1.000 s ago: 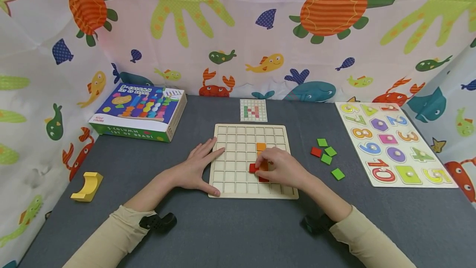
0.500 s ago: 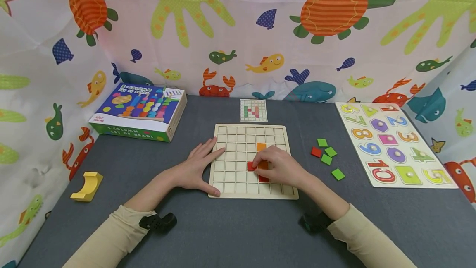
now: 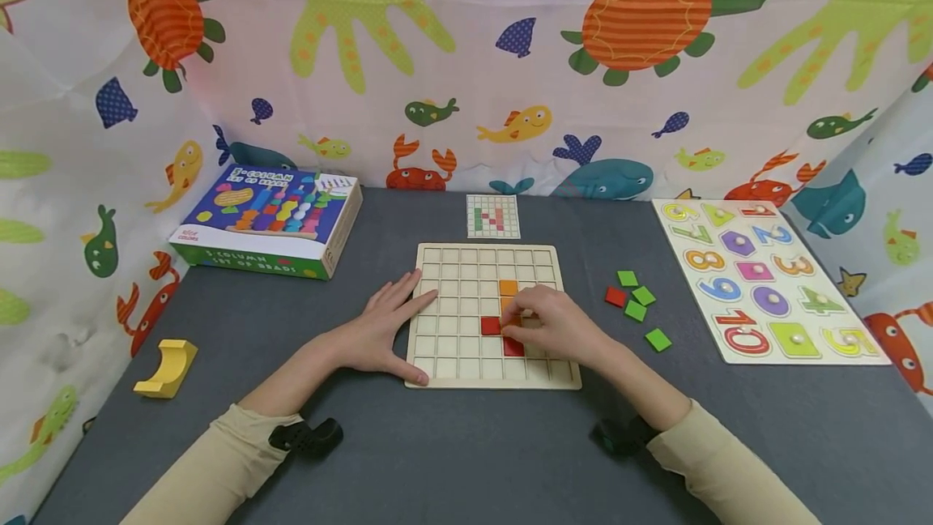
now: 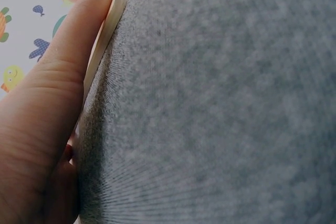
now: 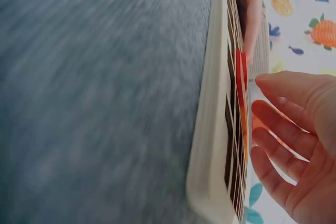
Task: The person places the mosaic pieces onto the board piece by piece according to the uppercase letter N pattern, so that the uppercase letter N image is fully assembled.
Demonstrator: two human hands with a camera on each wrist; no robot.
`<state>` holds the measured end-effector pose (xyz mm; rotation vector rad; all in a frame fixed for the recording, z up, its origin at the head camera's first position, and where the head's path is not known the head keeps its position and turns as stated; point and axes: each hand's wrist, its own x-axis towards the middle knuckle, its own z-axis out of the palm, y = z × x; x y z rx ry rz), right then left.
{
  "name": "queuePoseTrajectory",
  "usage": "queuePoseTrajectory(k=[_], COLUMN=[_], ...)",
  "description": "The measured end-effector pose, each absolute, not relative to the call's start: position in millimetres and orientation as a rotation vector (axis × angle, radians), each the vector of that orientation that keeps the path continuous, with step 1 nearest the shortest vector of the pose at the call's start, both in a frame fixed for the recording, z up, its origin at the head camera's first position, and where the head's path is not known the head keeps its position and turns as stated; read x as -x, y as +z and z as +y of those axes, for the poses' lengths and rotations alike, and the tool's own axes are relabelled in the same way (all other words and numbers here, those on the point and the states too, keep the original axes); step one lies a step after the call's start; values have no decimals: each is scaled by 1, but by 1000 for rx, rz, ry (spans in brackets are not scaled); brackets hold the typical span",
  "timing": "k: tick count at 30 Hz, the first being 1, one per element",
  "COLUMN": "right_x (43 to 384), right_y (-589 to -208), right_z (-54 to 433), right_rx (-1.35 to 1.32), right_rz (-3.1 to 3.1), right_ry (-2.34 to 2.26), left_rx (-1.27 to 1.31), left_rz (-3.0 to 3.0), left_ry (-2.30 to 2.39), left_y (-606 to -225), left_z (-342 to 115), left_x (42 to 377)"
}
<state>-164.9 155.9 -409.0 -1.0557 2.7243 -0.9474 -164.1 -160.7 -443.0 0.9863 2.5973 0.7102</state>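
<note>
A wooden grid board [image 3: 448, 347] lies in the middle of the table. My left hand [image 3: 375, 335] rests at its left edge with fingers spread; the thumb [image 4: 68, 40] lies along the board's side in the left wrist view. Over the board's right part is my right hand [image 3: 550, 324], fingers loosely bent. In the right wrist view a gap shows between the thumb [image 5: 294, 85] and the other fingers, with nothing held there. Just left of its fingertips a red tile [image 3: 491, 326] sits in a cell. Another red tile [image 3: 513, 347] and an orange tile [image 3: 508, 288] show around the hand, which hides part of the grid.
Several green tiles [image 3: 635, 311] and a red tile [image 3: 615, 296] lie loose right of the board. Behind it lies a pattern card [image 3: 494, 231]. A number puzzle [image 3: 747, 304] is at right, a boxed bead set [image 3: 248, 253] and a yellow curved block [image 3: 169, 369] at left.
The red tile at my right fingertips has shifted slightly and now sits square in its cell; the fingers have drawn a little to the right of it. My left hand stays in place.
</note>
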Motion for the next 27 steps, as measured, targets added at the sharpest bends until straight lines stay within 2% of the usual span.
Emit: queuePoseTrajectory(k=[7, 14, 19, 27], right_x=[167, 169, 171, 169], right_y=[-407, -409, -408, -406], right_z=[143, 150, 172, 227], right_rx=[1058, 1048, 986, 703], right_rz=[2730, 2726, 2742, 2914], right_ry=[-839, -899, -1008, -969], left_rx=[-993, -999, -1007, -1009], left_rz=[2600, 2594, 2600, 2613], left_ry=[718, 733, 726, 716], left_y=[-443, -441, -440, -444], left_z=[-158, -158, -160, -161], left_x=[164, 163, 163, 163])
